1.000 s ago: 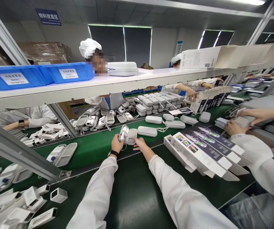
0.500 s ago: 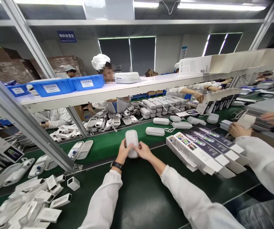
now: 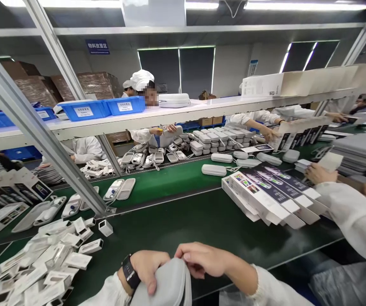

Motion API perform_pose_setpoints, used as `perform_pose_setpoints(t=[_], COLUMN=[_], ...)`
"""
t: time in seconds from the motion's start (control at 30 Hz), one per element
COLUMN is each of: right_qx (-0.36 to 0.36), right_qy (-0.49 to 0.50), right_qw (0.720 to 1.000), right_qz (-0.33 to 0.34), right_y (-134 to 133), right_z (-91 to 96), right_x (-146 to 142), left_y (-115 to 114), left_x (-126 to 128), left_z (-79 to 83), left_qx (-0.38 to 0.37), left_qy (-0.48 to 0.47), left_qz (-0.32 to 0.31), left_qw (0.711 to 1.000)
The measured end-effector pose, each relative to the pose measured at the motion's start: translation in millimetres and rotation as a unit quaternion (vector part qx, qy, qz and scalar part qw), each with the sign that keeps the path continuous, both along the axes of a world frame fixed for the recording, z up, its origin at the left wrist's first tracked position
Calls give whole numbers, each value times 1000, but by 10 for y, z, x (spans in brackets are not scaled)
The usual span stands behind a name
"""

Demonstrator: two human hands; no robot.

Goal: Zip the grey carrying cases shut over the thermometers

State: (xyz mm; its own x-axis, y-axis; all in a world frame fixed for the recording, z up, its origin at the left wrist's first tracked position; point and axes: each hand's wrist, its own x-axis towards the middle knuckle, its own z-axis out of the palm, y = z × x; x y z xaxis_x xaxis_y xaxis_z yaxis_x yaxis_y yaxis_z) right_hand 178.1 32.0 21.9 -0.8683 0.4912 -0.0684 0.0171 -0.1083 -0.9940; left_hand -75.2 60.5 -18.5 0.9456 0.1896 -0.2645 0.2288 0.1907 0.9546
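Note:
A grey zip case (image 3: pixel 167 282) sits close to my body at the bottom of the view. My left hand (image 3: pixel 147 265), with a black watch on the wrist, wraps around its left side. My right hand (image 3: pixel 207 259) is curled in a pinch at the case's upper right edge, fingers closed on its rim. What the fingertips grip there is too small to make out.
A row of printed retail boxes (image 3: pixel 266 195) lies to the right on the dark mat. Small white inserts (image 3: pixel 58 259) are heaped at the left. Open cases (image 3: pixel 119 190) and closed cases (image 3: pixel 214 170) ride the green belt (image 3: pixel 170 182). Other workers' sleeves reach in at right (image 3: pixel 342 204) and across the belt.
Both hands closed the case at the belt edge, then pulled it back toward my body. The camera tilted up and the case now sits low in view.

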Motion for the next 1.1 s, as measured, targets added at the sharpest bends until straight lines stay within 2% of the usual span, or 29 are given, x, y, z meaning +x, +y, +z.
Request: perform_pose_setpoints(t=[0.07, 0.17, 0.23, 0.3, 0.37, 0.43, 0.5, 0.57, 0.63, 0.7, 0.8, 0.9, 1.0, 1.03, 1.1], right_qx=[-24, 56, 124, 158, 129, 32, -68, -91, -19, 119, 337, 496, 614, 639, 667], right_qy=[-11, -44, -60, -70, -77, -73, -54, -30, -29, -60, -123, -200, -281, -288, -289], right_qw=[998, 991, 980, 968, 967, 978, 987, 994, 999, 990, 933, 845, 737, 713, 686], right_qz=[50, 114, 145, 180, 205, 192, 133, 61, -2, -45, -27, -2, 2, 18, 45], right_y=[-17, -27, -54, -109, -195, -299, -394, -438, -402, -296, -104, -19, -89, -131, -200], right_z=[-70, -84, -40, -36, -130, -308, -489, -574, -504, -291, 136, 430, 455, 412, 282], right_x=[-42, -17, 32, 74, 88, 76, 66, 94, 181, 308, 452, 410, 207, 130, -5], left_y=[-43, -124, -188, -248, -295, -328, -353, -379, -405, -419, -396, -332, -232, -189, -90], left_x=[51, 151, 231, 313, 379, 410, 394, 331, 238, 145, 73, 132, 292, 353, 464], left_z=[5, -62, -204, -402, -593, -712, -732, -671, -568, -457, -301, -165, -74, -58, -44], left_qx=[-1, -11, -18, -17, -19, -54, -120, -172, -193, -200, -202, -209, -239, -251, -272], left_qy=[19, 32, 24, 15, 19, 41, 71, 89, 87, 73, 50, 29, 10, 3, -16], left_qz=[-54, -108, -129, -147, -169, -182, -163, -109, -26, 78, 232, 351, 449, 482, 552], left_qw=[998, 994, 991, 989, 985, 981, 977, 975, 977, 974, 950, 912, 861, 839, 788])
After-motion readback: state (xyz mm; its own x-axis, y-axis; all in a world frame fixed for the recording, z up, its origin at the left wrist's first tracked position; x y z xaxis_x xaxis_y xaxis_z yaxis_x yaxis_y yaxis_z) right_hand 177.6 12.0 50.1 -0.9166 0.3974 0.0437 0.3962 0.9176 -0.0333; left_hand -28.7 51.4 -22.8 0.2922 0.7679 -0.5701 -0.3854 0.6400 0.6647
